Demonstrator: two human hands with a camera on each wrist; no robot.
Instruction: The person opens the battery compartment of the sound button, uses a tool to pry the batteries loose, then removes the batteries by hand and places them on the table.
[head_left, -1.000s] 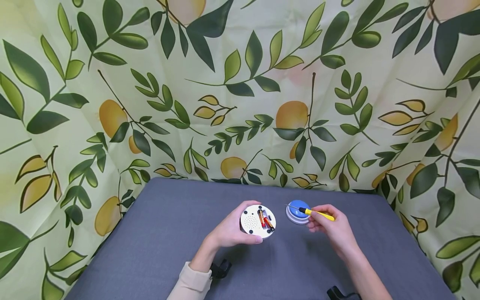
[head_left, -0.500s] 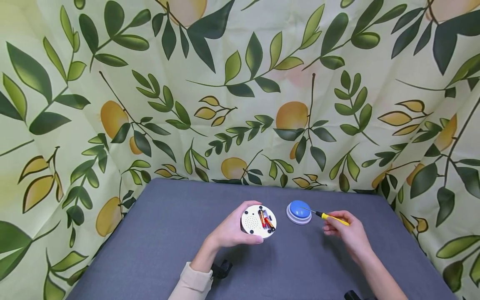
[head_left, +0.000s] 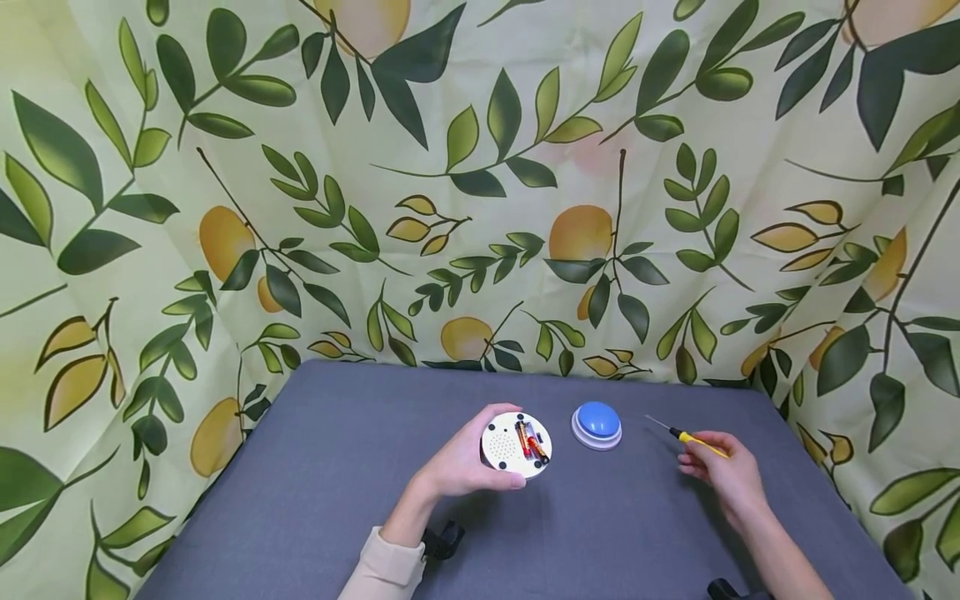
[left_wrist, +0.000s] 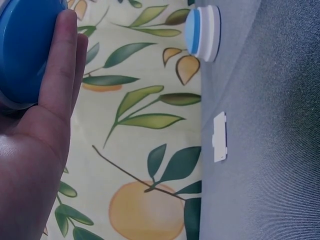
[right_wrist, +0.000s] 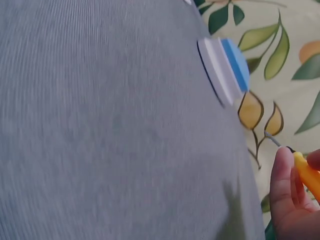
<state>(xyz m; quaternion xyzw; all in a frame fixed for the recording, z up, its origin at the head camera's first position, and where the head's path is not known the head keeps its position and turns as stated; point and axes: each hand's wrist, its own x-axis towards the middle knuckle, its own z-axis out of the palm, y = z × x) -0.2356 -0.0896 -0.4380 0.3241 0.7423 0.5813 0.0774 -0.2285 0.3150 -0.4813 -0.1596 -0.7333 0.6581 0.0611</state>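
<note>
My left hand (head_left: 461,462) grips a round push button (head_left: 501,446) by its edges, its white underside turned up toward the head camera. Two red batteries (head_left: 535,447) show in its uncovered compartment. From the left wrist view, the button's blue dome (left_wrist: 25,50) faces that camera beside the straight fingers. My right hand (head_left: 738,483) pinches a small screwdriver (head_left: 683,436) by its yellow handle, the thin metal shaft pointing left and away. Between the hands, farther back, a second blue-topped button (head_left: 597,423) stands upright on the table.
A white battery cover (left_wrist: 220,137) lies on the grey cloth-covered table (head_left: 360,417) in the left wrist view; the head view hides it behind the left hand and button. Patterned fabric (head_left: 480,208) hangs along the table's back and sides.
My right hand has drawn the screwdriver to the right, from over the standing blue button to a spot well right of it. The left hand and its button have stayed in place.
</note>
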